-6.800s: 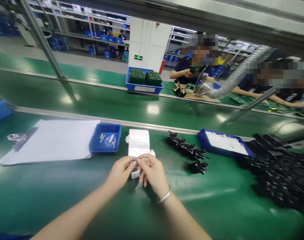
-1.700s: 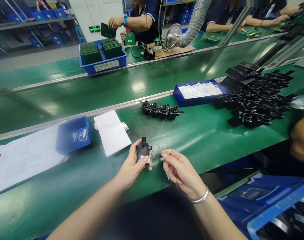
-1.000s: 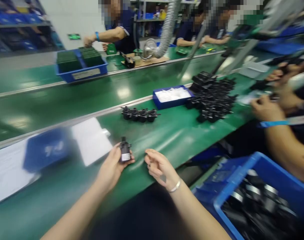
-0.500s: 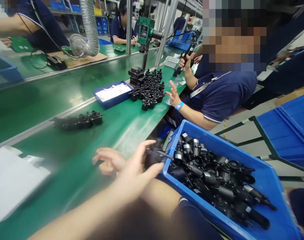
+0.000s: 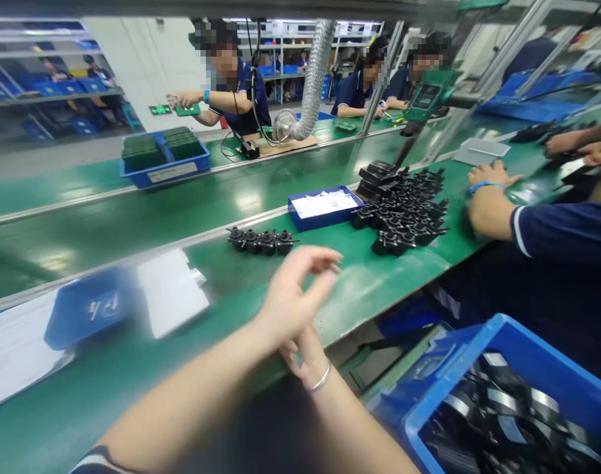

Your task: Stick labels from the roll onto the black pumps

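Observation:
My left hand (image 5: 293, 293) hovers over the front edge of the green bench with its fingers spread and nothing in it. My right hand (image 5: 300, 352) lies under it, mostly covered; only the wrist with a silver bracelet (image 5: 321, 380) shows, and its fingers are hidden. A short row of black pump parts (image 5: 261, 241) lies on the bench just beyond my left hand. A blue bin (image 5: 478, 342) full of black pumps stands at the lower right, beside the bench.
A blue tray of white pieces (image 5: 324, 204) and a heap of black parts (image 5: 403, 210) lie to the right. A co-worker's arm (image 5: 492, 214) rests beside the heap. A white sheet (image 5: 172, 293), a small blue tray (image 5: 90, 309) and papers (image 5: 14, 349) lie to the left.
Half a second ago my left hand held a black pump at the blue bin's rim; now it is back over the bench, empty. The view has swung left.

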{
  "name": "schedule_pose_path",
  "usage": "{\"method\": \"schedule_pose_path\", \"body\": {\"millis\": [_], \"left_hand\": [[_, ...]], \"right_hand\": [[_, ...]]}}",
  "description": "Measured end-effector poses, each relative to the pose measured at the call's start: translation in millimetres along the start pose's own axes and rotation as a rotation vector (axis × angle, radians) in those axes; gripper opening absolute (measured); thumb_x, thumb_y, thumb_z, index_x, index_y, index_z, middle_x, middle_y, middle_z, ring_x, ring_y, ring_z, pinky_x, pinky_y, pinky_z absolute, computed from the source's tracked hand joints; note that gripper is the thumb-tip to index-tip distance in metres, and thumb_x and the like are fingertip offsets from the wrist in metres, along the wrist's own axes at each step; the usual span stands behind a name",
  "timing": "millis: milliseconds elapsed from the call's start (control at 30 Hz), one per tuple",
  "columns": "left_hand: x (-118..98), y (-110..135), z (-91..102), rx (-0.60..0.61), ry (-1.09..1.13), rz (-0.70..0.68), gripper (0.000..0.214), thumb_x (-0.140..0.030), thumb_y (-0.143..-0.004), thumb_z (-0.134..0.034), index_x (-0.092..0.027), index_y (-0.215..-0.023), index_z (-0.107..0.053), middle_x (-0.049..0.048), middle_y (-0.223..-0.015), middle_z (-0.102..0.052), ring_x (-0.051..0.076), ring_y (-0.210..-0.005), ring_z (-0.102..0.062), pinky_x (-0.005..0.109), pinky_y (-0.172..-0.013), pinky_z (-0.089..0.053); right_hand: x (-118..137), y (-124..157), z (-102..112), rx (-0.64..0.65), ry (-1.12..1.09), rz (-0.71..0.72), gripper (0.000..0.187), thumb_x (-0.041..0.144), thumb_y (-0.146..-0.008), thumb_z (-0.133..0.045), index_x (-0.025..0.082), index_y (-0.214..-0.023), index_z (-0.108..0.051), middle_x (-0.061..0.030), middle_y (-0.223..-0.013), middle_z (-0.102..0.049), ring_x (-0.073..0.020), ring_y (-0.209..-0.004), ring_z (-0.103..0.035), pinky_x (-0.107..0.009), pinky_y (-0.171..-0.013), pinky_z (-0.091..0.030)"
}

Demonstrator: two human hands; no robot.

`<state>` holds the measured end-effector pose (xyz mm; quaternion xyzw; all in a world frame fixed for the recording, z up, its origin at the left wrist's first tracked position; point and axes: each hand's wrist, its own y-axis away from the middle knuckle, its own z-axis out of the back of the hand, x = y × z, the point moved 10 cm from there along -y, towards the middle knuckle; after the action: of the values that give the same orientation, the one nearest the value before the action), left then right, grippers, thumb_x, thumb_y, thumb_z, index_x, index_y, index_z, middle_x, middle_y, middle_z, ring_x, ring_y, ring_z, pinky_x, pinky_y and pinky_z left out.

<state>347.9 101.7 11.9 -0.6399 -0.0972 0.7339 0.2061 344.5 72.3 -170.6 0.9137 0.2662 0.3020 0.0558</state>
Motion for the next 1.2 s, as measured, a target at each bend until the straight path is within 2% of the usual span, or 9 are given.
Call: {"method": "schedule_pose_path", "body": {"millis": [33,100,233,367,500,633,867,1067,1200], "left_hand": [[9.4,-16.6,29.6,-0.123,-0.232,-0.043,0.029,-0.017,-0.087,-0.054,-0.019,-0.116,-0.057,0.0112,-0.113,-0.063,0.024,-0.108,-0.06,0.045,-0.101,-0.044],[39.0,-46.7,50.0,-0.114,-0.684,-0.085,0.046,-0.015,-0.079,-0.066,-0.016,-0.123,-0.052,0.0159,-0.127,-0.055,0.032,-0.126,-0.047,0.055,-0.111,-0.029],[101.6,-76.5,28.5,0.16,-1.097,-0.108,0.046,-0.012,-0.071,-0.075,-0.013,-0.113,-0.057,0.0185,-0.12,-0.056,0.041,-0.136,-0.032,0.068,-0.111,-0.008],[103.3,-52.4,5.7,0.284,-1.058,-0.158,0.025,-0.013,-0.076,-0.07,-0.017,-0.099,-0.061,0.0079,-0.097,-0.06,0.032,-0.118,-0.052,0.059,-0.113,-0.02],[98.2,16.2,13.0,0.356,-0.758,-0.076,0.036,-0.019,-0.082,-0.066,-0.022,-0.115,-0.054,0.0069,-0.109,-0.058,0.022,-0.103,-0.058,0.041,-0.099,-0.043],[122.5,73.8,49.0,0.168,-0.12,0.277,0.042,-0.023,-0.078,-0.072,-0.022,-0.115,-0.054,0.0077,-0.115,-0.058,0.022,-0.108,-0.057,0.037,-0.097,-0.045],[126.2,114.1,65.3,-0.002,0.65,0.678,0.047,-0.03,-0.086,-0.065,-0.024,-0.13,-0.048,0.0081,-0.113,-0.059,0.022,-0.103,-0.06,0.039,-0.088,-0.049],[116.6,137.7,79.1,-0.126,0.723,0.676,0.036,-0.03,-0.09,-0.06,-0.022,-0.124,-0.05,0.0058,-0.101,-0.06,0.017,-0.086,-0.061,0.033,-0.076,-0.05],[117.2,141.5,80.5,-0.104,0.717,0.655,0.027,-0.031,-0.092,-0.058,-0.018,-0.115,-0.055,0.007,-0.099,-0.062,0.016,-0.09,-0.059,0.03,-0.081,-0.047]], "right_hand": [[0.8,-0.1,-0.1,0.003,-0.025,0.012,0.025,0.03,-0.079,-0.068,0.022,-0.097,-0.053,0.0062,-0.079,-0.066,0.0012,-0.027,-0.03,-0.014,-0.027,-0.016],[2.1,-0.4,-0.6,0.016,-0.082,0.027,0.023,0.028,-0.08,-0.068,0.022,-0.098,-0.054,0.0057,-0.08,-0.066,0.0014,-0.027,-0.03,-0.015,-0.027,-0.015],[4.7,0.9,-1.1,0.055,-0.147,0.036,0.019,0.024,-0.082,-0.066,0.021,-0.098,-0.056,0.0044,-0.082,-0.067,0.0012,-0.027,-0.031,-0.015,-0.027,-0.014],[12.4,13.4,-0.4,0.083,-0.165,0.078,0.019,0.021,-0.085,-0.065,0.022,-0.102,-0.057,0.0045,-0.088,-0.064,0.0035,-0.03,-0.028,-0.013,-0.029,-0.017],[26.5,33.7,-0.7,0.107,-0.12,0.133,0.018,0.016,-0.088,-0.062,0.023,-0.103,-0.057,0.0051,-0.092,-0.059,0.0054,-0.032,-0.024,-0.013,-0.03,-0.017],[38.4,40.8,5.8,0.066,-0.059,0.151,0.019,0.015,-0.087,-0.064,0.024,-0.103,-0.058,0.0051,-0.092,-0.058,0.0061,-0.031,-0.022,-0.014,-0.03,-0.017],[29.5,35.2,-1.8,0.033,0.182,0.06,0.016,0.017,-0.085,-0.068,0.021,-0.096,-0.057,0.0036,-0.088,-0.06,0.006,-0.032,-0.028,-0.015,-0.032,-0.014],[4.7,33.6,-21.4,0.048,0.362,-0.069,0.019,0.022,-0.083,-0.072,0.019,-0.094,-0.056,0.0041,-0.081,-0.059,0.0044,-0.033,-0.03,-0.017,-0.033,-0.011],[-4.8,30.4,-32.8,0.046,0.4,-0.12,0.022,0.025,-0.082,-0.073,0.019,-0.091,-0.054,0.0048,-0.077,-0.058,0.0034,-0.034,-0.029,-0.017,-0.034,-0.012]]}}
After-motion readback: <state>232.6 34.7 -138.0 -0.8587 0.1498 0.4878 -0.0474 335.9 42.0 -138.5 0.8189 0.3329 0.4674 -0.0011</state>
